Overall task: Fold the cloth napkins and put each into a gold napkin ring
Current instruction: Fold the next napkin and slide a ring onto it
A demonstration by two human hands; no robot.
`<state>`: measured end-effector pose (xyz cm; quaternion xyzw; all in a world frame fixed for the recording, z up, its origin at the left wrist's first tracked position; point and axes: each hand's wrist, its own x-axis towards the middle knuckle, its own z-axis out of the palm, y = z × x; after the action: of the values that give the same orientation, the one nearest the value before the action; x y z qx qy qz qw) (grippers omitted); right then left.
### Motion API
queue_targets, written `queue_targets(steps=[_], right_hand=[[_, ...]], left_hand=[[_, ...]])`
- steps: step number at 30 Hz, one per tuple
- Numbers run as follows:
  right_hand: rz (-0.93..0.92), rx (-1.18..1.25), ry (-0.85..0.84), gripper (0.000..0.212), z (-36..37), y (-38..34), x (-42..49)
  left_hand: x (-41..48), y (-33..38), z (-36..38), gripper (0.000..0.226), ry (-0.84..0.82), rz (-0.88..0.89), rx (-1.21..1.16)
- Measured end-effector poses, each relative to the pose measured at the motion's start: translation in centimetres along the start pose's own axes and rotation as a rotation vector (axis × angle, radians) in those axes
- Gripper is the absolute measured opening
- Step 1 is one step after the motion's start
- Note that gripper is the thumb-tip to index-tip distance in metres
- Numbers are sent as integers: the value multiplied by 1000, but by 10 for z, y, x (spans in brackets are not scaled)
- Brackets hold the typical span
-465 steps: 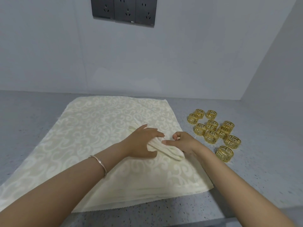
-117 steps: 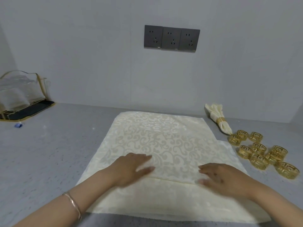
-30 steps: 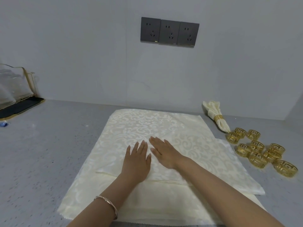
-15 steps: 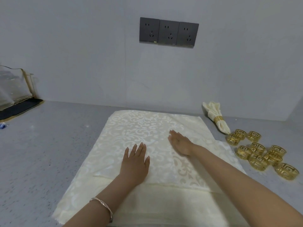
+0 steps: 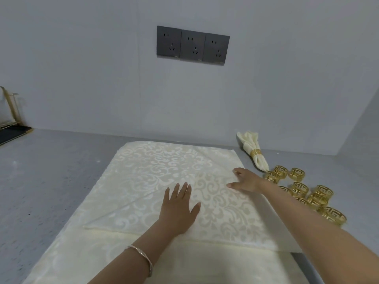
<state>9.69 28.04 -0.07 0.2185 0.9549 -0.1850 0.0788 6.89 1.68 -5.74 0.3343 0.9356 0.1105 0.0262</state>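
So, top napkin (image 5: 155, 177) soft, floppy, probably slidey on stack (image 5: 86, 251). Left hand (image 5: 178, 208) flat on middle, right hand (image 5: 244, 182) flat near edge. Pinch corners to fold.

The left hand (image 5: 178, 208) lies flat, palm down, fingers straight and close together, thumb splayed to the right. The right hand (image 5: 245, 181) reaches farther forward, palm down, fingers extended, its forearm stretched in diagonally from the lower right.

Two bare forearms, a thin metal bangle (image 5: 143, 258) on the left wrist
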Motion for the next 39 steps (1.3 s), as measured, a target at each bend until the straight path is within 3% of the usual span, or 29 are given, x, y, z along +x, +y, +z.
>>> queue_targets(steps=[3,10,12,15,18,22,26,30,35,39], right_hand=[[6,-43,62,88,-5,5,5],[94,-110,-31,94,-12,17,13],[62,-219,20,74,-19,18,6],[4,-288,176,18,-38,21,-16],[-38,-58,340,1,-48,16,-42],[-201,248,514,11,-20,-14,-88],[-306,399,501,12,48,-47,-124],[-431,286,463,31,98,-63,-141],[-431,140,453,31,118,-71,-143],[-435,15,289,65,121,-73,-148]], left_hand=[[0,7,3,74,22,-33,-7],[0,7,4,71,38,-37,-8],[0,6,5,70,39,-36,-7],[0,6,5,70,43,-36,-4],[1,7,4,70,42,-35,-6],[0,7,4,67,35,-24,-16],[1,6,3,59,52,22,-58],[-1,6,0,52,48,54,-134],[-3,5,-3,49,27,88,-160],[-2,4,-3,48,-2,111,-118]])
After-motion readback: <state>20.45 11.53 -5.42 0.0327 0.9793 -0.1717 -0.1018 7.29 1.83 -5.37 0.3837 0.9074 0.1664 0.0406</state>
